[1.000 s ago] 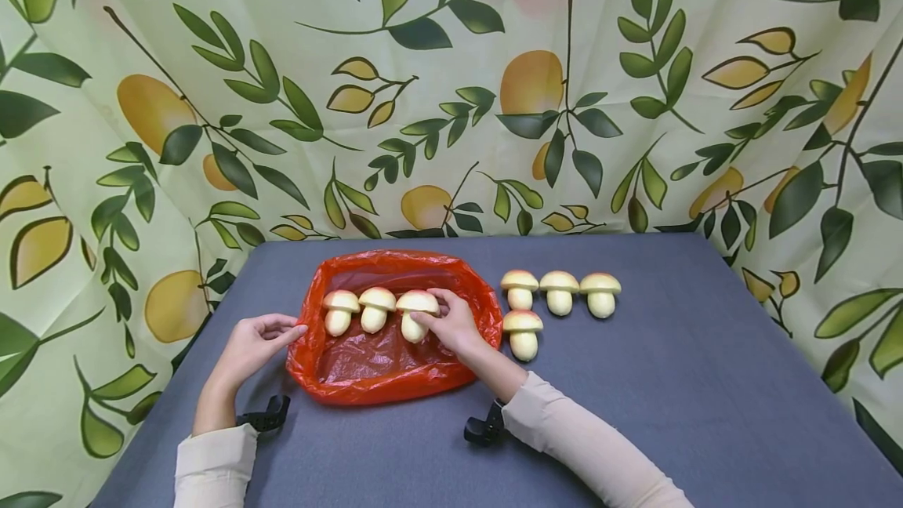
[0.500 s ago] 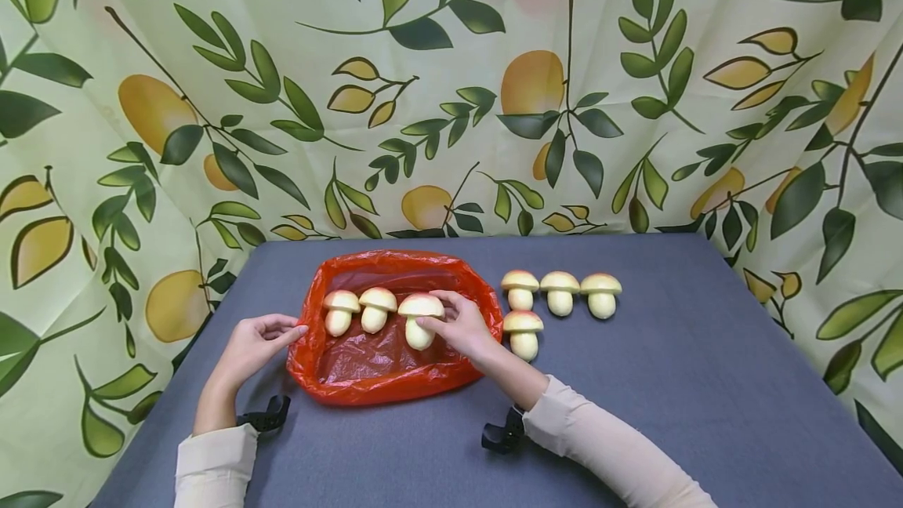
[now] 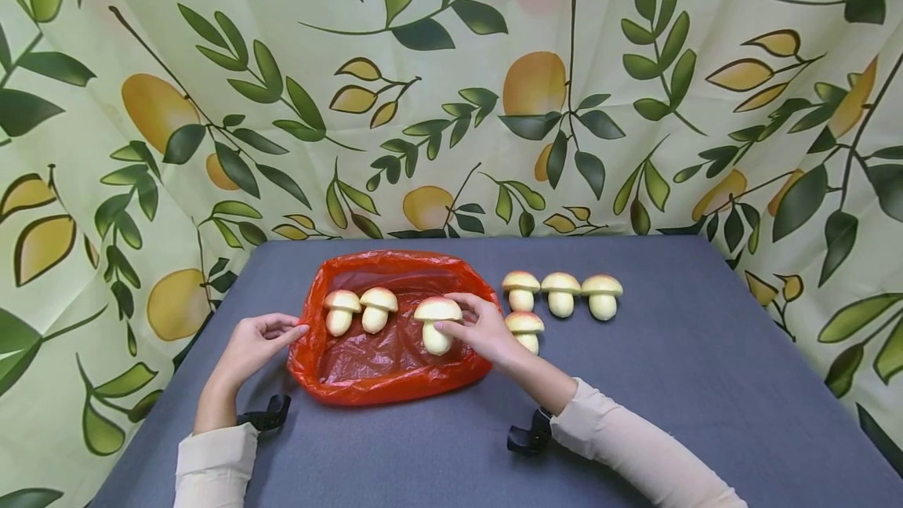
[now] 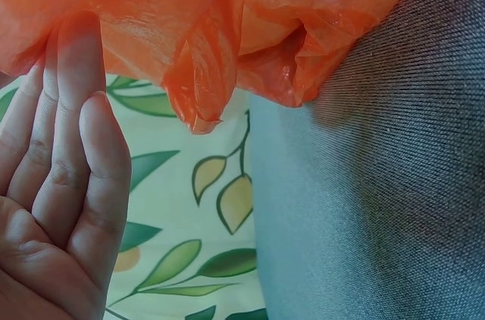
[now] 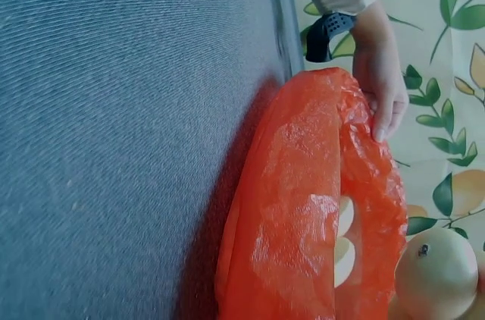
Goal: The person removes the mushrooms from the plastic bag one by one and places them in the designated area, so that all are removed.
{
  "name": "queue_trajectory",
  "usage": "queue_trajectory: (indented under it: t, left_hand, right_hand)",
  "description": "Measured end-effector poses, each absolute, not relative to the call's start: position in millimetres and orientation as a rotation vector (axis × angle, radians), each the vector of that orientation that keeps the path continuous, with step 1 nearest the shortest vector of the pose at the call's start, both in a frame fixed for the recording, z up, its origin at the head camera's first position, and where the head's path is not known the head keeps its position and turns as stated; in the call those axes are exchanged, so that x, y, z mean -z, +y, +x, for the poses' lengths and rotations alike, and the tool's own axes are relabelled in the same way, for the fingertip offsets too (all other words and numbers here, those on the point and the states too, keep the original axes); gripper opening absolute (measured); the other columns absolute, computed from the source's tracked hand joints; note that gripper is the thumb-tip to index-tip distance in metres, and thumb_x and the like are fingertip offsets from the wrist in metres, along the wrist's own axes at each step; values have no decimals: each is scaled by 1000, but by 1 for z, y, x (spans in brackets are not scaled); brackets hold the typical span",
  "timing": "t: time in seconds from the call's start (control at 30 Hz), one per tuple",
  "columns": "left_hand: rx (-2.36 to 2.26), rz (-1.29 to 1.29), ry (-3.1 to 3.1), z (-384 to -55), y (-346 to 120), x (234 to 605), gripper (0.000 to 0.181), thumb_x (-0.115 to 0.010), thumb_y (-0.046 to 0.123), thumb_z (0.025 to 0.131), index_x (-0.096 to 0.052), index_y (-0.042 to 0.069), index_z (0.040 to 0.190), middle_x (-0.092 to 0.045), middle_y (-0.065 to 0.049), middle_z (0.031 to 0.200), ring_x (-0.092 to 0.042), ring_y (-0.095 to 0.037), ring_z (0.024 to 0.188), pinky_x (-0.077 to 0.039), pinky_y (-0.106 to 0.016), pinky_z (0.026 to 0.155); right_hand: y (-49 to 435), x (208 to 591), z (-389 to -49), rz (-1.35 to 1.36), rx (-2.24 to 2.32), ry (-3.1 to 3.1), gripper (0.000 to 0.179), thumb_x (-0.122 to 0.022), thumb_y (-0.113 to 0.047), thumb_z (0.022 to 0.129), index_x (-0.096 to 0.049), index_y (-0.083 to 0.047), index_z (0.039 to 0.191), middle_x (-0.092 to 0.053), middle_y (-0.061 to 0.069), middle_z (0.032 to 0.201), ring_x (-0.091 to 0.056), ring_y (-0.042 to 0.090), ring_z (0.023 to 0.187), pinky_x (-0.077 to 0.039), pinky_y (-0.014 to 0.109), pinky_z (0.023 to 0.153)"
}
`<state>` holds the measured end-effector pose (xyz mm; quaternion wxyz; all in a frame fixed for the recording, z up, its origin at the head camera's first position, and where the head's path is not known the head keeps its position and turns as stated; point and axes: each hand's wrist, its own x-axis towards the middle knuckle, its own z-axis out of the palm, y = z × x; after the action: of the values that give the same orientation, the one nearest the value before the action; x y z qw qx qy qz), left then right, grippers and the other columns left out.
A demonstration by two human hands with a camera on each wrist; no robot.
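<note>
My right hand pinches a toy mushroom with a reddish cap and pale stem, over the right part of an open red plastic bag. The right wrist view shows the round end of this mushroom beside the bag, most of the hand being out of frame. At the bag's left rim, my left hand pinches the plastic between thumb and fingers. From the left wrist view, that hand's fingers reach up to the orange-red film, their tips partly covered. Inside the bag are two mushrooms, side by side.
Right of the bag, a row of three mushrooms lies on the grey cloth-covered table. Another mushroom sits nearer, partly behind my right hand. A leaf-and-fruit patterned curtain hangs behind the table.
My right hand has lifted the third mushroom away from the two in the bag and moved it right and toward me. My left hand has stayed at the rim.
</note>
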<state>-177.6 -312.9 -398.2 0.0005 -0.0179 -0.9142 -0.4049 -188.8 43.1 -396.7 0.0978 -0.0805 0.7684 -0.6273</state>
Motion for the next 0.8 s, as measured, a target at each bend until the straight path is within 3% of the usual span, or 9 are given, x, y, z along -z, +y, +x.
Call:
queue_trajectory:
  t: [0.27,0.53,0.8]
  left_hand:
    - [1270,-49,-2874,-177,-313,398,35,-67,28,90,-68,-3,107,-73,-17,99,-60,6,72,-46,-21,63]
    - [1275,-49,-2872,-176,-313,398,35,-67,28,90,-68,-3,107,-73,-17,99,-60,6,72,-46,-21,64]
    - [1279,-47,-2876,-177,-313,398,36,-67,29,90,-68,-3,108,-73,-17,99,-61,6,72,-47,-20,65]
  right_hand:
    - [60,399,-186,-289,1804,2311,52,-70,-14,87,-52,0,134,-58,18,133,-59,32,121,-50,38,96]
    - [74,405,-179,-310,1789,2291,52,-68,-14,87,-51,2,134,-58,21,132,-59,32,122,-52,29,90]
    - [89,403,-171,-342,1806,2227,53,-67,-13,88,-48,2,136,-55,23,135,-56,32,126,-50,25,93]
